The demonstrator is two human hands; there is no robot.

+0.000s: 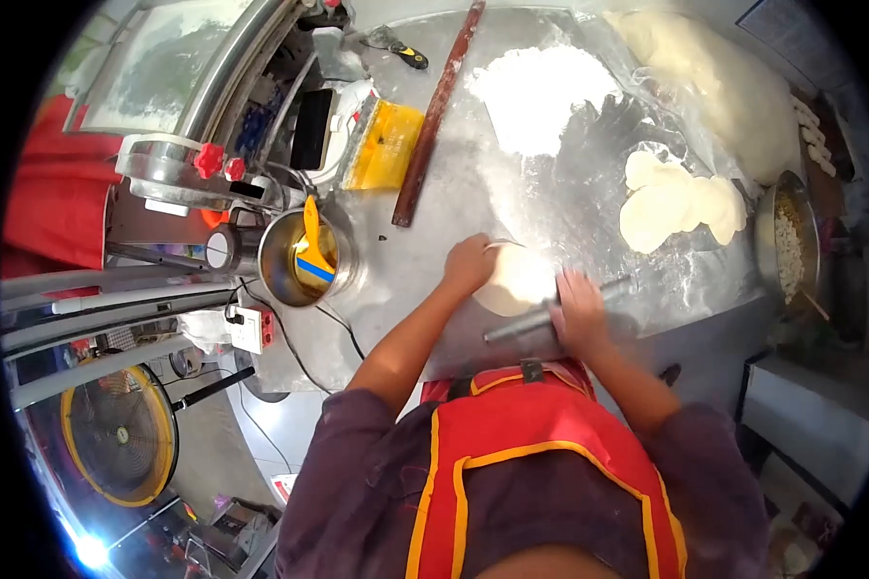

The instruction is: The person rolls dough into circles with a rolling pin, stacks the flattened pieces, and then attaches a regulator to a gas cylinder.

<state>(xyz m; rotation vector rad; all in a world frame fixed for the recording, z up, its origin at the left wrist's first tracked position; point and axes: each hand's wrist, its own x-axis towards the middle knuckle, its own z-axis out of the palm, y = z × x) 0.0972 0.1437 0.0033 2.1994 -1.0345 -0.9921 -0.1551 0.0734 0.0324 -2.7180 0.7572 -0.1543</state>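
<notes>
- The dough disc [514, 280] lies flat on the floured steel table [434, 261], just below the middle of the frame, between the two hands.
- The left hand [469, 263] rests on the disc's left edge, fingers curled over the rim and pinching it lightly.
- The right hand [579, 314] presses down on a metal rolling pin [550, 314], fingers spread and flat over it rather than wrapped round; the pin lies slanted across the disc's lower right edge.
- Up and to the right, a stack of rolled discs [676, 203] sits on the table, well apart from the hands.
- A heap of flour [541, 96] lies near the top centre, with a large dough mass [714, 77] at the upper right.
- A long wooden rod [437, 111] lies slanted at the upper middle.
- Left of the hands stands a steel pot [304, 259] with a yellow spatula [314, 241] in it.
</notes>
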